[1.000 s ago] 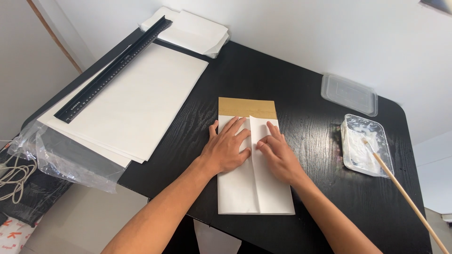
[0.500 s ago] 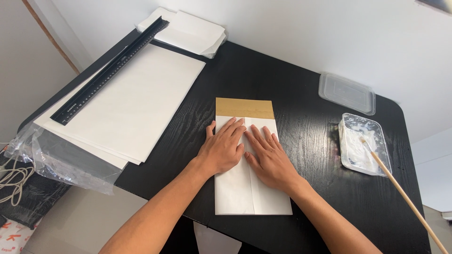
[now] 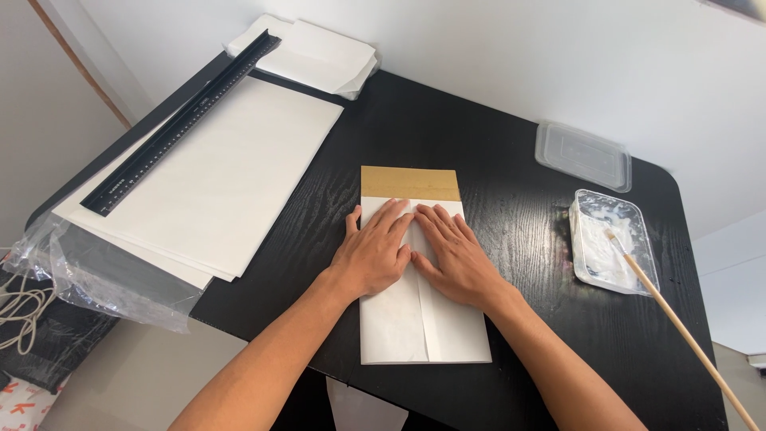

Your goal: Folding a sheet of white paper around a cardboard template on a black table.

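Note:
A folded white paper (image 3: pixel 423 323) lies on the black table (image 3: pixel 495 144), with a tan cardboard strip (image 3: pixel 409 183) showing at its far end. A seam runs down the paper's middle. My left hand (image 3: pixel 375 249) lies flat on the paper, left of the seam, fingers spread. My right hand (image 3: pixel 455 255) presses flat right beside it, just right of the seam, and the two hands touch. Neither hand holds anything.
A stack of large white sheets (image 3: pixel 223 175) with a long black ruler (image 3: pixel 179 124) fills the table's left. More white paper (image 3: pixel 311 56) lies at the back. At the right stand a clear tub of white paste (image 3: pixel 610 243) with a wooden stick (image 3: pixel 686 331), and a clear lid (image 3: pixel 582 154).
My right hand has slid left across the paper toward the seam, until it rests against my left hand. My left hand has stayed nearly in place.

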